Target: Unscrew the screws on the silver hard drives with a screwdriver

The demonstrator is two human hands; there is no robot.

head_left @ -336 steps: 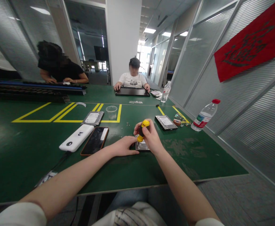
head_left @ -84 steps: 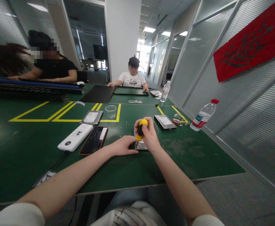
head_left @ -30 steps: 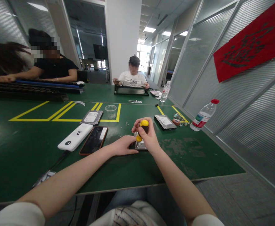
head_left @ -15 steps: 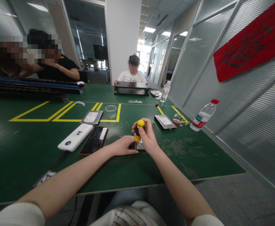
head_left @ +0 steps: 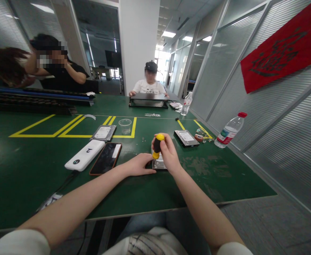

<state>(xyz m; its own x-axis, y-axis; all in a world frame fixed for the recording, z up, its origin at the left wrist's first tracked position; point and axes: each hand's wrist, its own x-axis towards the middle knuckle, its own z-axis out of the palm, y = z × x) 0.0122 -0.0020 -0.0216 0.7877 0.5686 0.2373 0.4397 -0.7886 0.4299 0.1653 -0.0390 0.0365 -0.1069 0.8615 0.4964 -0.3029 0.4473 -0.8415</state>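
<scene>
- Head view: the right hand (head_left: 170, 154) is closed around a yellow-and-black screwdriver (head_left: 157, 145), its shaft pointing down.
- Directly below that grip, a hard disk drive (head_left: 160, 164) lies on the green table (head_left: 155, 198), partly covered.
- Left of the grip, the left hand (head_left: 140, 165) rests against the drive's left side, thumb and fingers apart; whether it pinches, I cannot tell.
- Farther left: a smartphone (head_left: 106, 160), then a white power bank (head_left: 85, 155).
- Right of and beyond the grip: another hard disk drive (head_left: 187, 137).
</scene>
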